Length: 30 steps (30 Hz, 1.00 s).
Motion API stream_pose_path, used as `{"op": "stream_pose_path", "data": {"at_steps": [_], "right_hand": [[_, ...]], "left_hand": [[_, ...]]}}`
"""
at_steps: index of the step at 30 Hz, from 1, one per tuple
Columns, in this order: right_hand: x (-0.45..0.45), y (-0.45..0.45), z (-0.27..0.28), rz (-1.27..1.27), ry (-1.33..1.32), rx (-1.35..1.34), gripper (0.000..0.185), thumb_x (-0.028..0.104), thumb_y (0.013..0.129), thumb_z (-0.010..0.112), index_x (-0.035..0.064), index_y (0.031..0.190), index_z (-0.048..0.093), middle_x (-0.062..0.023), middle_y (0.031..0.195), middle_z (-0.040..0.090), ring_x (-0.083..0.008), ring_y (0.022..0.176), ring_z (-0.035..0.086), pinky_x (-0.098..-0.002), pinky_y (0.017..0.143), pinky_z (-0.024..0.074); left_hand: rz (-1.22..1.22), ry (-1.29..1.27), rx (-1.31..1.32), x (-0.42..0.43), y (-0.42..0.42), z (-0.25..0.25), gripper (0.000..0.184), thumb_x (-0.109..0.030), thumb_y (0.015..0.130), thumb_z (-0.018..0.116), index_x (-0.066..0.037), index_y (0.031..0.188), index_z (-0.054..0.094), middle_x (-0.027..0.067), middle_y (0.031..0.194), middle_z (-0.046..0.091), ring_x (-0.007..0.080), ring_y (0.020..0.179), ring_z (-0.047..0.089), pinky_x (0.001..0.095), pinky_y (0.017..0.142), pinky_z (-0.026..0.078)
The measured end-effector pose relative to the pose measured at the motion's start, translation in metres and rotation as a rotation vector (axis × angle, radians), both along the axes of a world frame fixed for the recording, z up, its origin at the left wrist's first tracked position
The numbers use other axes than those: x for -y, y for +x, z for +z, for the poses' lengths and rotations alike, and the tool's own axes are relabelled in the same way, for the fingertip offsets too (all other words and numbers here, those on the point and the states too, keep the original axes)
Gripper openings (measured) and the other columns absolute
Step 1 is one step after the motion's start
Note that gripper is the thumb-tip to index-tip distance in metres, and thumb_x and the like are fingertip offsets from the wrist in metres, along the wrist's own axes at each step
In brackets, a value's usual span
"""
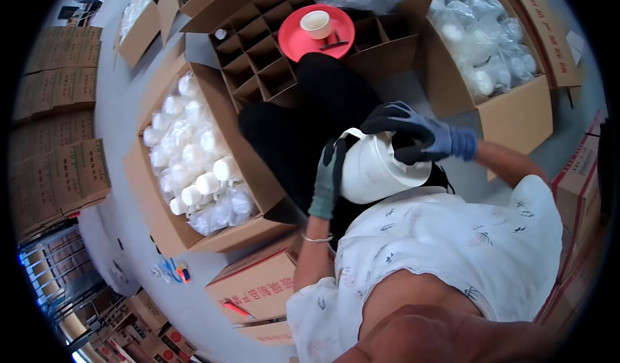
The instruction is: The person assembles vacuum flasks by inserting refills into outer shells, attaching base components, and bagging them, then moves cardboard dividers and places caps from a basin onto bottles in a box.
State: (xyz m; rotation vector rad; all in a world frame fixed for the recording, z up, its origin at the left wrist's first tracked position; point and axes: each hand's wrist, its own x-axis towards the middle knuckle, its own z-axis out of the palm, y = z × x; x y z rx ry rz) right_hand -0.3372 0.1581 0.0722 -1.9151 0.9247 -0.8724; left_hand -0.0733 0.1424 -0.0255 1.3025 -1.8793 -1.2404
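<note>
A white jug (368, 174) with a handle and small grey lettering lies tilted across my lap. My left hand (328, 179), in a grey-green glove with dark fingers, grips it by the side near the handle. Over the other end curls my right hand (407, 134), in a blue-grey glove with black fingers, its thumb and fingers closed around the jug's rim. Part of the rim is hidden under those fingers. In front of my knees, a red plate (290, 34) rests on a divided carton and carries a cream cup (316, 24) and a small dark tool (334, 44).
An open carton (223, 240) of white lids, some bagged, stands on the left. Another carton (513, 114) holds bagged white parts at right. The divided carton (258, 53) spans the front. A red cutter (237, 309) lies on a closed box (258, 285). Stacked boxes (64, 92) line the far left.
</note>
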Motion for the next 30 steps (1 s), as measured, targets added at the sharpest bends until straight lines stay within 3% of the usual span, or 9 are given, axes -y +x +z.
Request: {"op": "stream_pose_path", "data": {"at_steps": [1, 9, 13, 16, 19, 23, 26, 29, 30], "right_hand": [[-0.015, 0.002, -0.006, -0.087, 0.006, 0.018, 0.051, 0.037, 0.085, 0.059, 0.0068, 0.126, 0.055, -0.0135, 0.121, 0.053, -0.0287, 0.116, 0.047, -0.0414, 0.102, 0.0315], [-0.035, 0.017, -0.038, -0.415, 0.720, 0.584, 0.061, 0.051, 0.091, 0.046, 0.0067, 0.133, 0.045, -0.0102, 0.131, 0.044, -0.0213, 0.119, 0.045, -0.0352, 0.102, 0.0351], [-0.009, 0.024, -0.001, 0.003, -0.118, -0.020, 0.063, 0.048, 0.079, 0.059, 0.0093, 0.128, 0.052, -0.0155, 0.130, 0.045, -0.0347, 0.122, 0.039, -0.0467, 0.104, 0.0277], [-0.008, 0.042, 0.033, 0.202, -0.354, -0.162, 0.068, 0.051, 0.069, 0.066, 0.0189, 0.128, 0.054, -0.0133, 0.134, 0.044, -0.0375, 0.123, 0.039, -0.0542, 0.103, 0.0256], [0.010, 0.029, 0.026, 0.221, -0.308, -0.023, 0.068, 0.051, 0.071, 0.066, 0.0124, 0.126, 0.056, -0.0165, 0.132, 0.047, -0.0393, 0.125, 0.038, -0.0541, 0.106, 0.0234], [-0.004, 0.015, -0.037, -0.288, 0.283, 0.403, 0.062, 0.047, 0.085, 0.058, 0.0058, 0.130, 0.050, -0.0133, 0.133, 0.046, -0.0285, 0.124, 0.043, -0.0435, 0.107, 0.0297], [0.013, -0.002, -0.060, -0.366, 0.790, 0.778, 0.059, 0.046, 0.092, 0.051, 0.0039, 0.132, 0.046, -0.0101, 0.135, 0.045, -0.0226, 0.123, 0.044, -0.0376, 0.106, 0.0330], [0.024, 0.001, 0.016, -0.172, -0.369, 0.103, 0.049, 0.031, 0.097, 0.048, 0.0056, 0.138, 0.038, -0.0092, 0.138, 0.042, -0.0164, 0.125, 0.041, -0.0349, 0.108, 0.0307], [0.026, 0.006, 0.011, -0.242, -0.194, 0.292, 0.049, 0.030, 0.096, 0.050, 0.0058, 0.137, 0.039, -0.0092, 0.137, 0.042, -0.0167, 0.124, 0.042, -0.0352, 0.108, 0.0316]], "left_hand": [[0.081, 0.491, -0.225, 0.000, -0.006, 0.029, 0.029, -0.019, 0.093, 0.059, -0.002, 0.115, 0.055, 0.0062, 0.102, 0.059, 0.0155, 0.094, 0.054, 0.0258, 0.085, 0.045], [0.087, 0.737, -0.348, -0.009, 0.018, 0.040, 0.018, -0.018, 0.091, 0.062, -0.003, 0.099, 0.058, -0.0008, 0.088, 0.056, 0.0058, 0.083, 0.050, 0.0226, 0.076, 0.044], [-0.250, 0.516, -0.292, -0.008, 0.036, -0.009, 0.031, -0.019, 0.097, 0.047, -0.003, 0.122, 0.055, 0.0068, 0.108, 0.061, 0.0114, 0.097, 0.057, 0.0267, 0.085, 0.047], [-0.038, 1.024, -0.731, -0.002, 0.028, -0.015, 0.029, -0.013, 0.096, 0.045, -0.002, 0.119, 0.059, 0.0081, 0.109, 0.064, 0.0155, 0.098, 0.061, 0.0285, 0.086, 0.049], [-0.022, 0.679, -0.561, 0.003, 0.018, 0.029, 0.031, -0.016, 0.096, 0.046, -0.001, 0.119, 0.059, 0.0096, 0.114, 0.063, 0.0174, 0.101, 0.061, 0.0301, 0.088, 0.049], [-0.079, -0.728, 0.294, 0.006, -0.001, 0.123, 0.039, -0.017, 0.088, 0.048, -0.002, 0.122, 0.059, 0.0152, 0.126, 0.058, 0.0297, 0.119, 0.054, 0.0397, 0.105, 0.036], [-0.120, -0.505, -0.111, 0.029, 0.005, 0.128, 0.037, -0.017, 0.087, 0.049, -0.002, 0.117, 0.063, 0.0158, 0.119, 0.062, 0.0300, 0.115, 0.057, 0.0407, 0.103, 0.039], [-0.023, 0.047, -0.295, 0.037, 0.015, 0.115, 0.037, -0.024, 0.089, 0.052, 0.004, 0.110, 0.064, 0.0144, 0.105, 0.068, 0.0194, 0.098, 0.063, 0.0317, 0.087, 0.049], [-0.047, -0.033, -0.255, 0.043, 0.020, 0.094, 0.039, -0.027, 0.088, 0.053, 0.005, 0.108, 0.065, 0.0136, 0.101, 0.069, 0.0174, 0.094, 0.064, 0.0298, 0.083, 0.050]]}}
